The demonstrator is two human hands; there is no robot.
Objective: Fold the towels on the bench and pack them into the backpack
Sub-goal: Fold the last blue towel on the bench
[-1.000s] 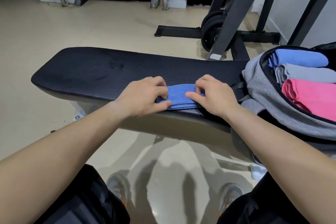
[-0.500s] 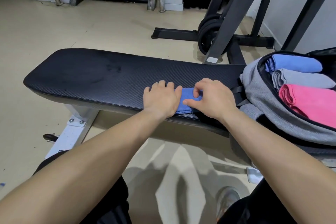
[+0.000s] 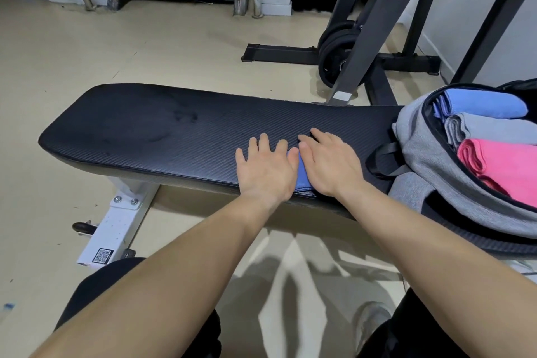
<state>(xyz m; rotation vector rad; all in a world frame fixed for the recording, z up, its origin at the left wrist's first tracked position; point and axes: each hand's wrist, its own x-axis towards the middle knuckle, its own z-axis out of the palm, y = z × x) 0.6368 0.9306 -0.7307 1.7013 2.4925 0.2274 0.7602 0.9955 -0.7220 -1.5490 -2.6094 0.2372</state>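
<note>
A folded blue towel [image 3: 302, 176] lies near the front edge of the black bench [image 3: 162, 131], almost fully covered by my hands. My left hand [image 3: 266, 170] presses flat on its left part with straight fingers. My right hand [image 3: 328, 164] lies flat on its right part, fingers straight and pointing away. Only a narrow blue strip shows between the hands. At the right end of the bench an open grey backpack [image 3: 421, 151] holds a rolled blue towel [image 3: 482, 103], a grey towel [image 3: 491, 129] and a pink towel [image 3: 505, 163].
Behind the bench stands a black rack frame [image 3: 374, 17] with weight plates [image 3: 334, 58] on the beige floor. The bench's white leg [image 3: 116, 229] sits at the lower left. My knees and a shoe show at the bottom.
My left hand swept right over the towel and flattened. My right hand uncurled from pinching the towel edge and now presses flat, so both hands cover the towel.
</note>
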